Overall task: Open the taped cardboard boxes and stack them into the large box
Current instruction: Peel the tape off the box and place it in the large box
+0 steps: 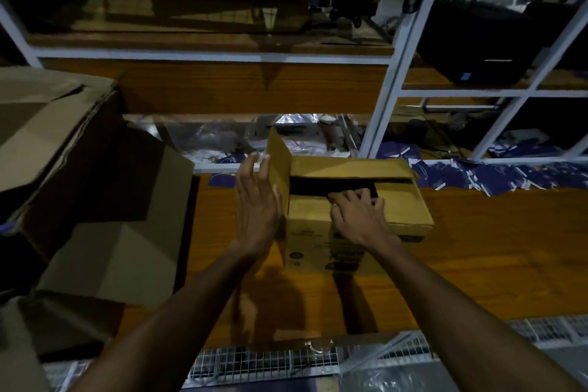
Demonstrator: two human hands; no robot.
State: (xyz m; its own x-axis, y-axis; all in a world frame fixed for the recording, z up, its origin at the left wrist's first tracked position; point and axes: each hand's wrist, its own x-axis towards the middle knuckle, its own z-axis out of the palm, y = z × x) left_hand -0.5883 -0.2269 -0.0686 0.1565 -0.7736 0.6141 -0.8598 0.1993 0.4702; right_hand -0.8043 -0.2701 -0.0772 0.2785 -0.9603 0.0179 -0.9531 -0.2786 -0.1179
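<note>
Both bare forearms reach forward from the lower edge of the head view and converge on a small box (pixel 356 197) standing on a wooden table (pixel 477 248).

Left hand (pixel 257 200): palm turned rightward, wrist straight, fingers extended and only slightly apart, laid flat against the outer face of the left flap (pixel 280 162), which stands upright at the box's left end. The hand presses on the flap and grips nothing.

Right hand (pixel 358 213): back of the hand upward, resting on the near flap (pixel 404 204). Its fingers (pixel 353 196) are curled over that flap's inner edge, tips dipping into the dark gap between the near flap and the far flap (pixel 350 167); whether the tips pinch the cardboard cannot be told.

The far flap lies nearly level, so the top is partly open. The box's front face (pixel 305 245) carries dark print too blurred to read.

A large box (pixel 95 200), flaps open, sits at the left, close beside the table's edge. Blue printed sheets (pixel 509 175) lie scattered along the table's far side, below a white shelf frame (pixel 391 73).
</note>
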